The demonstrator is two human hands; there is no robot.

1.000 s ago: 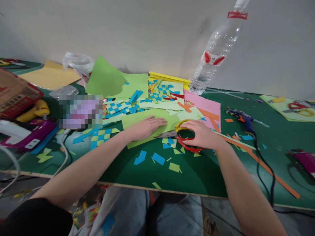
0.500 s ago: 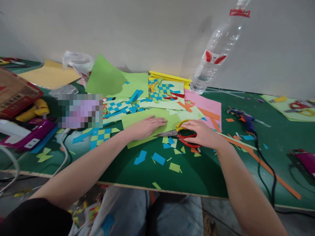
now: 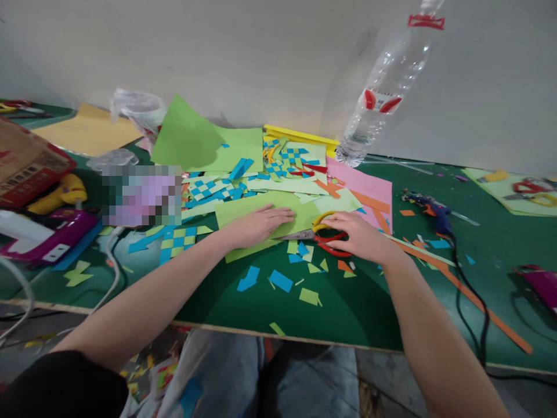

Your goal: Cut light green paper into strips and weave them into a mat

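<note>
My left hand [image 3: 259, 224] lies flat on a light green paper sheet [image 3: 235, 210], its fingers stretched out to the right. My right hand [image 3: 354, 235] grips the scissors [image 3: 319, 234], which have one yellow and one red handle. Their blades point left along the sheet's near edge, close below my left fingers, and look nearly closed. Blue and green paper scraps [image 3: 281, 281] lie on the green table in front of the scissors. Behind the sheet are woven blue-and-green paper pieces [image 3: 209, 190].
A clear plastic bottle [image 3: 374, 104] leans against the wall. On the right lie a glue gun [image 3: 429, 212] with a black cord and a long orange strip [image 3: 474, 302]. At left are a cardboard box [image 3: 30, 165], a yellow tool [image 3: 61, 193] and a blurred-out object with a white cable [image 3: 114, 273].
The scissors' red handle has risen toward the yellow one, so the blades have closed further. My left hand has stayed in place on the sheet.
</note>
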